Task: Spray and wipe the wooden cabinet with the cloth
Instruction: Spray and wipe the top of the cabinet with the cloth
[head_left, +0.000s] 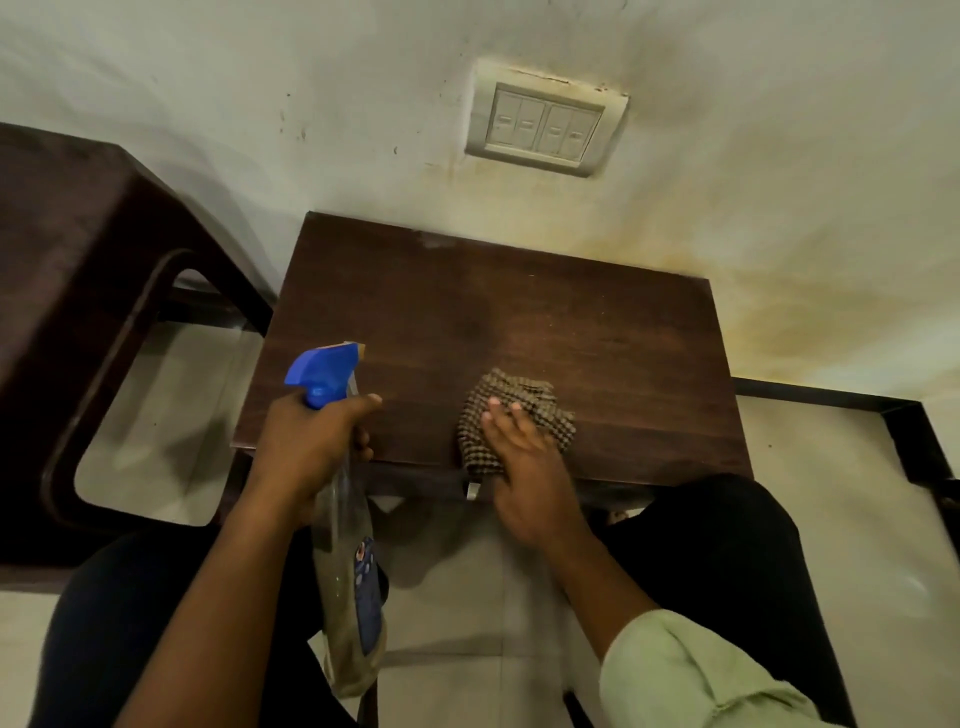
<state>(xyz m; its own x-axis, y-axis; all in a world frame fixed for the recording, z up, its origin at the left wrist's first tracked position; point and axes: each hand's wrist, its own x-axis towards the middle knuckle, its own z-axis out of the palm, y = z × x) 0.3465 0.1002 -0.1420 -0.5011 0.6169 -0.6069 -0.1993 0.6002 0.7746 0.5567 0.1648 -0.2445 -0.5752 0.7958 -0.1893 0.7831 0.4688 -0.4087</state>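
Stained cream wall (779, 156) and a switch plate (545, 127) stand behind the dark wooden cabinet (519, 322), with both hands at its near edge.

On the cabinet top, the checked cloth (519, 389) lies bunched at the near edge, a little right of the middle, part of it hanging over that edge. The right hand (524, 467) lies flat on it, fingers (501, 415) straight and spread, pressing down without curling round the fabric. At the near-left corner the left hand (306, 441) grips the neck of the spray bottle (345, 561), fingers wrapped under its blue trigger head, nozzle turned toward the top; the clear body hangs below the edge over the tiled floor (447, 597). A pale green sleeve (691, 675) covers the right forearm.
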